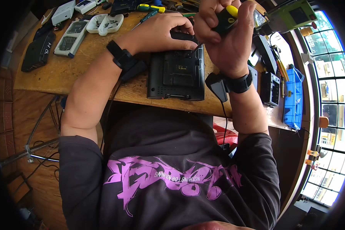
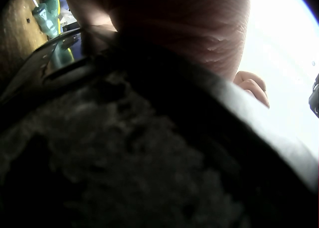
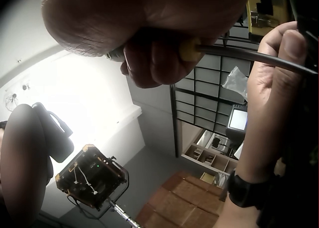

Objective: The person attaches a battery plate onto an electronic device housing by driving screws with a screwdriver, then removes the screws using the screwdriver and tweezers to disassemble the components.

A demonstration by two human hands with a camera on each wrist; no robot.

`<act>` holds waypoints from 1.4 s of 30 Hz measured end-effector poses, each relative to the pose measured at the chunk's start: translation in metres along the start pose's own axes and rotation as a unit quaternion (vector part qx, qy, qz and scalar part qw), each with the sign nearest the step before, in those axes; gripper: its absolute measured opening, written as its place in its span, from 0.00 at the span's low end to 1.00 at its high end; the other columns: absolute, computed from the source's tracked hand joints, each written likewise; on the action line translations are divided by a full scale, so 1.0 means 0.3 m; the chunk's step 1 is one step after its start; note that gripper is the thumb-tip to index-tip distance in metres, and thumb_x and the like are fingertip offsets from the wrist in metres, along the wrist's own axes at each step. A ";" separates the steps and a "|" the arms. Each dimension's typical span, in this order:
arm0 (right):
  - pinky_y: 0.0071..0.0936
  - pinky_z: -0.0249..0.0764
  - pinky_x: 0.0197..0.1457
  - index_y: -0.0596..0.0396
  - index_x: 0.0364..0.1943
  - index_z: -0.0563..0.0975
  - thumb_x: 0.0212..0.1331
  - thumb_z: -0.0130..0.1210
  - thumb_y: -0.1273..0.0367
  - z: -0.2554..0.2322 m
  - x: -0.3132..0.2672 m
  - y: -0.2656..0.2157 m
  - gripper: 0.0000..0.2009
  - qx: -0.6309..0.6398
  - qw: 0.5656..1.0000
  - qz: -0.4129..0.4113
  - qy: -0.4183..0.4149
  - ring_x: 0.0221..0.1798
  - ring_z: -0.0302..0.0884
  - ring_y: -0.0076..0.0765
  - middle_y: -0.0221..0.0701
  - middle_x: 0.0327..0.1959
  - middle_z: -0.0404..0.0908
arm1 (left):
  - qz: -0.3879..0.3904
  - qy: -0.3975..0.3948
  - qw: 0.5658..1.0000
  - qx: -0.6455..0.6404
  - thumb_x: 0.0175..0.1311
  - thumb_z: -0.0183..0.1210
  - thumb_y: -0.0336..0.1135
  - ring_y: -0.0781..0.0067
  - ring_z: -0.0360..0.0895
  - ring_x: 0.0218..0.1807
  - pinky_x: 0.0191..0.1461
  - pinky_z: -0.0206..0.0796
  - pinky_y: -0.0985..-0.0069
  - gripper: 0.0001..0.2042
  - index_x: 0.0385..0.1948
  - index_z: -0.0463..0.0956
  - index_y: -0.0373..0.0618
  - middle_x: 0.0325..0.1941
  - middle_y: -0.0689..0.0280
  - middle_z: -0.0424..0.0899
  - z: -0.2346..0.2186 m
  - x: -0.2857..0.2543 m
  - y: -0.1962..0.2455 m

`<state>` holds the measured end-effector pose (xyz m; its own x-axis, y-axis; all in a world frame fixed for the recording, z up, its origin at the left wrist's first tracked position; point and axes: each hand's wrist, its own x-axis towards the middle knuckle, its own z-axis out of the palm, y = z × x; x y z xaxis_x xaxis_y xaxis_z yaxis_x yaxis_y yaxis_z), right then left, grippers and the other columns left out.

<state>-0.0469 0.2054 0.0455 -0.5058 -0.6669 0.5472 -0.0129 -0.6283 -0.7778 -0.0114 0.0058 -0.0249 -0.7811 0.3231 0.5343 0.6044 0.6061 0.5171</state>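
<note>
A flat black device (image 1: 176,86) with vent slots and a raised middle panel lies back-up near the table's front edge. Across its far end, my left hand (image 1: 163,32) grips it, thumb on the near side and fingers over the far side. My right hand (image 1: 230,48) is raised above the device's right side, fingers curled round a screwdriver with a dark and yellow handle (image 1: 231,11). Its shaft (image 3: 259,57) slants toward the device beside my left thumb. The tip is hidden in the right wrist view. A dark surface fills most of the left wrist view.
Behind my left hand lie a teal screwdriver (image 1: 146,18) and a yellow-handled one (image 1: 151,7). To the left are a bit case (image 1: 71,38), an open white box of small parts (image 1: 104,25) and a black box (image 1: 38,51). A blue basket (image 1: 294,97) stands at right.
</note>
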 end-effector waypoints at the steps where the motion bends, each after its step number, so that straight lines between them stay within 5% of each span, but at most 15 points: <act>1: 0.24 0.56 0.20 0.50 0.44 0.71 0.89 0.40 0.51 -0.005 -0.003 0.005 0.19 0.003 1.000 -0.009 -0.019 0.18 0.54 0.22 0.31 0.31 0.70 | -0.006 0.000 1.000 0.006 0.63 0.75 0.60 0.63 0.87 0.56 0.63 0.77 0.67 0.27 0.48 0.87 0.44 0.50 0.62 0.89 -0.001 -0.002 0.001; 5: 0.24 0.60 0.23 0.49 0.48 0.72 0.89 0.42 0.52 0.035 -0.008 -0.001 0.17 0.014 0.998 -0.053 -0.024 0.21 0.61 0.23 0.33 0.36 0.74 | 0.008 0.004 1.000 0.006 0.63 0.75 0.60 0.63 0.87 0.56 0.63 0.77 0.67 0.26 0.48 0.87 0.45 0.51 0.62 0.88 -0.003 0.000 0.002; 7: 0.25 0.65 0.27 0.50 0.51 0.73 0.89 0.39 0.51 0.039 -0.016 0.022 0.19 -0.075 0.993 -0.060 0.069 0.25 0.66 0.25 0.34 0.35 0.76 | -0.032 -0.026 0.999 0.002 0.63 0.75 0.59 0.64 0.86 0.56 0.63 0.77 0.68 0.26 0.48 0.88 0.45 0.50 0.62 0.88 -0.022 0.001 0.028; 10: 0.25 0.67 0.31 0.52 0.52 0.74 0.90 0.36 0.50 0.046 -0.002 0.029 0.22 -0.124 0.986 -0.064 0.087 0.27 0.69 0.27 0.35 0.35 0.78 | -0.041 -0.029 0.998 -0.030 0.62 0.76 0.58 0.63 0.86 0.55 0.63 0.77 0.68 0.26 0.48 0.87 0.44 0.50 0.62 0.88 -0.022 0.001 0.031; 16: 0.25 0.64 0.31 0.52 0.51 0.74 0.90 0.34 0.48 0.020 -0.003 0.005 0.24 0.070 0.997 0.020 0.016 0.25 0.63 0.25 0.33 0.32 0.73 | -0.016 -0.017 0.999 -0.035 0.62 0.75 0.59 0.63 0.86 0.54 0.62 0.76 0.67 0.26 0.46 0.87 0.44 0.49 0.62 0.87 -0.004 0.008 0.002; 23: 0.27 0.64 0.31 0.51 0.50 0.74 0.89 0.35 0.48 0.034 -0.025 0.023 0.23 0.042 0.998 -0.048 0.003 0.24 0.61 0.26 0.32 0.34 0.73 | -0.024 -0.018 1.000 -0.007 0.61 0.76 0.59 0.63 0.86 0.54 0.61 0.77 0.67 0.26 0.47 0.88 0.44 0.49 0.63 0.88 -0.007 0.003 0.010; 25: 0.26 0.63 0.30 0.51 0.49 0.74 0.89 0.35 0.47 0.055 -0.017 0.039 0.24 -0.047 0.988 -0.031 0.144 0.24 0.61 0.26 0.31 0.32 0.71 | -0.029 -0.012 1.000 0.001 0.61 0.77 0.58 0.64 0.86 0.54 0.61 0.77 0.68 0.26 0.47 0.88 0.45 0.48 0.63 0.88 -0.008 0.001 0.014; 29: 0.26 0.62 0.29 0.50 0.50 0.74 0.88 0.34 0.45 0.030 -0.009 0.009 0.25 0.010 0.990 0.033 0.137 0.23 0.61 0.25 0.30 0.31 0.70 | -0.036 -0.021 0.999 -0.007 0.61 0.77 0.58 0.64 0.86 0.54 0.61 0.77 0.68 0.26 0.48 0.88 0.45 0.48 0.63 0.88 -0.014 0.001 0.018; 31: 0.26 0.61 0.29 0.50 0.50 0.74 0.88 0.33 0.44 0.001 -0.015 -0.003 0.26 0.061 0.997 0.026 0.026 0.24 0.61 0.25 0.30 0.31 0.71 | -0.023 0.004 1.000 0.003 0.61 0.77 0.58 0.64 0.86 0.54 0.61 0.78 0.68 0.26 0.48 0.88 0.44 0.49 0.62 0.88 -0.006 -0.001 0.018; 35: 0.26 0.60 0.28 0.50 0.49 0.74 0.88 0.32 0.45 0.007 -0.016 0.019 0.26 0.106 0.994 -0.006 0.020 0.23 0.61 0.25 0.30 0.31 0.71 | -0.020 0.006 1.000 0.015 0.61 0.77 0.58 0.64 0.87 0.54 0.62 0.78 0.68 0.26 0.49 0.88 0.44 0.49 0.62 0.89 -0.004 -0.002 0.017; 40: 0.23 0.57 0.25 0.46 0.50 0.73 0.88 0.29 0.44 0.057 -0.012 0.005 0.26 0.017 0.992 0.025 0.121 0.22 0.59 0.23 0.29 0.30 0.69 | -0.029 -0.011 0.999 0.011 0.62 0.77 0.57 0.63 0.87 0.55 0.62 0.78 0.68 0.26 0.49 0.88 0.44 0.50 0.61 0.89 -0.015 0.000 0.028; 42: 0.23 0.56 0.25 0.47 0.49 0.73 0.88 0.29 0.43 0.018 -0.009 0.005 0.26 0.023 0.996 0.026 0.078 0.21 0.58 0.22 0.28 0.29 0.69 | -0.023 -0.006 1.000 0.016 0.62 0.77 0.57 0.63 0.87 0.55 0.62 0.78 0.68 0.26 0.48 0.88 0.44 0.50 0.61 0.89 -0.012 -0.001 0.024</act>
<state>-0.0409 0.2040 0.0446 -0.6334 -0.6308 0.4482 0.0541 -0.6139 -0.7875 -0.0063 0.0075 -0.0190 -0.8103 0.3018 0.5023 0.5618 0.6437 0.5196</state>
